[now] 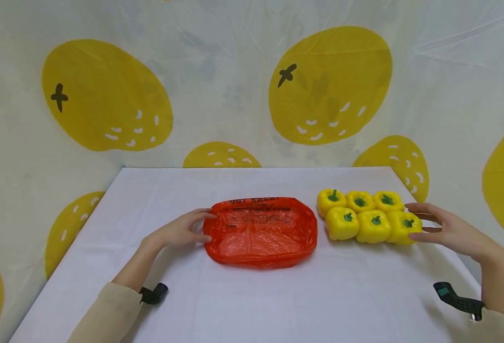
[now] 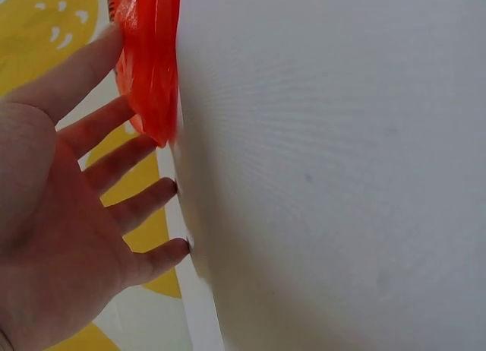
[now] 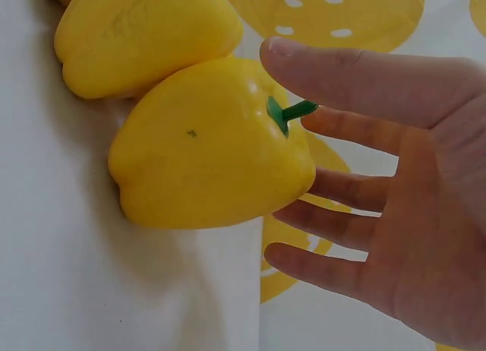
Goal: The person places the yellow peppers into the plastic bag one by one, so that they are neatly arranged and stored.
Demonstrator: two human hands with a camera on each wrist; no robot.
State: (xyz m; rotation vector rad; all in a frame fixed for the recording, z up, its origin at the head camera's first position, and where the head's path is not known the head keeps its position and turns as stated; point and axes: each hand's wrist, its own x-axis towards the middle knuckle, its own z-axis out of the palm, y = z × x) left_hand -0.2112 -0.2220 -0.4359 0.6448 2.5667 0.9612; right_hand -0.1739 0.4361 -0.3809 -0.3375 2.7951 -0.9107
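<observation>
A red plastic bag point(image 1: 260, 233) with dark print lies spread in the middle of the white table. My left hand point(image 1: 186, 228) is at its left end, fingers spread and extended, the thumb and fingertips at the bag's edge; in the left wrist view the bag point(image 2: 152, 62) shows beside the thumb. To the right of the bag sit several yellow bell peppers point(image 1: 373, 226) with green stems, in two rows. My right hand point(image 1: 453, 228) is beside the nearest right pepper point(image 3: 213, 153), fingers spread around its right side without closing on it.
The table point(image 1: 234, 305) has a white cover. Behind and beside it hangs a pale curtain point(image 1: 222, 71) printed with large yellow fruit. Each wrist carries a black strap-on device point(image 1: 154, 293).
</observation>
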